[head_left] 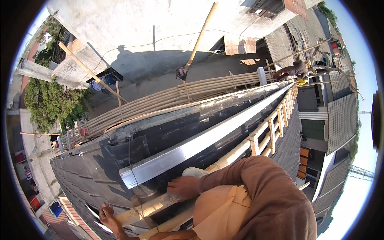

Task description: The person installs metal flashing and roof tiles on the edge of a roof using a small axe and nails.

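Note:
My right hand (183,188), at the end of a brown sleeve, rests on a bamboo pole (150,208) with its fingers bent over the pole. Farther down the same pole, at the lower left, is my left hand (107,215). Its fingers are drawn together, and what they hold, if anything, is too small to make out. Just beyond my right hand, a long silvery metal channel (188,147) lies lengthwise on the dark roof (86,176). A thin dark wire (130,158) runs down by its near end. My bent knee (214,206) is between my arms.
A bamboo ladder (254,145) stretches up the roof to the right. Bamboo scaffolding (172,95) follows the far roof edge, with a drop to a yard behind it. A red bucket (83,131) stands at left. Another person (294,71) crouches at the far end.

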`<move>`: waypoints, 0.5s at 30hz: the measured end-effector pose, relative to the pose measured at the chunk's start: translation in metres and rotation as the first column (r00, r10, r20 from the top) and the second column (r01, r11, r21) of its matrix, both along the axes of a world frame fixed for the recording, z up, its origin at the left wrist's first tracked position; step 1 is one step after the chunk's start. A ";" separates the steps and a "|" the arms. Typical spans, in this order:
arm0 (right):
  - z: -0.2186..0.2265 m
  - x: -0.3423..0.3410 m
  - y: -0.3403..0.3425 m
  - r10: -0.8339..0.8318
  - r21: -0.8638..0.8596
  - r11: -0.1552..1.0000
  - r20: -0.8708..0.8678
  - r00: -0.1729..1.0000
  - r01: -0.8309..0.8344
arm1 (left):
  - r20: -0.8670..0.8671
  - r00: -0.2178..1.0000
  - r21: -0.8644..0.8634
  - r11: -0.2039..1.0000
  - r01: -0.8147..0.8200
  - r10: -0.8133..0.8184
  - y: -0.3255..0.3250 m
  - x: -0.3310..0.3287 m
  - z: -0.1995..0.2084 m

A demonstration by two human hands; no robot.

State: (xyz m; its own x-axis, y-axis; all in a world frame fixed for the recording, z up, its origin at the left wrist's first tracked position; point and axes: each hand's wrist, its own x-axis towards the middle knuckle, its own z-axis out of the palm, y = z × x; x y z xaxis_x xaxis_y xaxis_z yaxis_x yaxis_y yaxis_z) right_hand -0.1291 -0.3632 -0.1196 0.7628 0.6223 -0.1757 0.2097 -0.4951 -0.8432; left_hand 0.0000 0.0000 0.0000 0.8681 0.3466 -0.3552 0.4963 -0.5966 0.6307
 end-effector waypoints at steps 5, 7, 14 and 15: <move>0.008 0.008 0.003 -0.013 -0.017 1.000 -0.086 0.996 0.011 | -0.120 0.943 0.240 0.913 0.331 -0.311 0.009 0.001 0.007; 0.010 0.023 0.004 0.042 -0.069 0.996 -0.168 0.985 -0.054 | -0.187 0.960 0.148 0.960 0.237 -0.208 0.009 0.008 -0.002; 0.066 0.085 0.013 0.182 0.043 0.983 -0.310 0.933 -0.178 | -0.166 0.961 0.208 0.945 0.253 -0.220 0.003 -0.004 -0.016; 0.066 0.090 0.015 0.152 0.029 0.988 -0.282 0.947 -0.150 | -0.158 0.969 0.214 0.952 0.220 -0.189 0.005 -0.003 -0.016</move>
